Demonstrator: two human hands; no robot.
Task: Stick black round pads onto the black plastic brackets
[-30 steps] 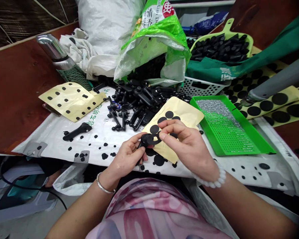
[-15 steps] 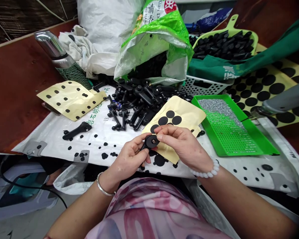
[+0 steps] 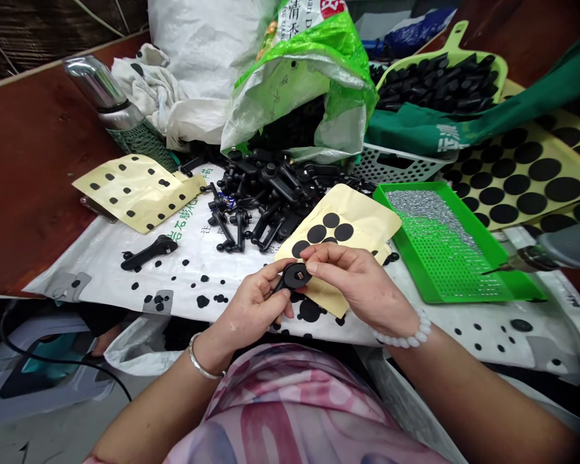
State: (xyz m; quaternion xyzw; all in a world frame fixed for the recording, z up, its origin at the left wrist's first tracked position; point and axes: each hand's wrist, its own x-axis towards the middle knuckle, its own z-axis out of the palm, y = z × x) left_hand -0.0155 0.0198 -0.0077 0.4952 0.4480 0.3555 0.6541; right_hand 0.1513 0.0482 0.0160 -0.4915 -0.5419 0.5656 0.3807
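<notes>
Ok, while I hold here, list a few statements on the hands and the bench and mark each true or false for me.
1. The left hand holds a black part. True.
2. The right hand has its fingertips away from that part. False: they are at its round end.
3. The green tray holds black discs. False: it holds small silvery pieces.
4. A loose piece lies on the white sheet, apart from the heap. True.
5. The metal flask is right of the green bag. False: it is left of it.
</notes>
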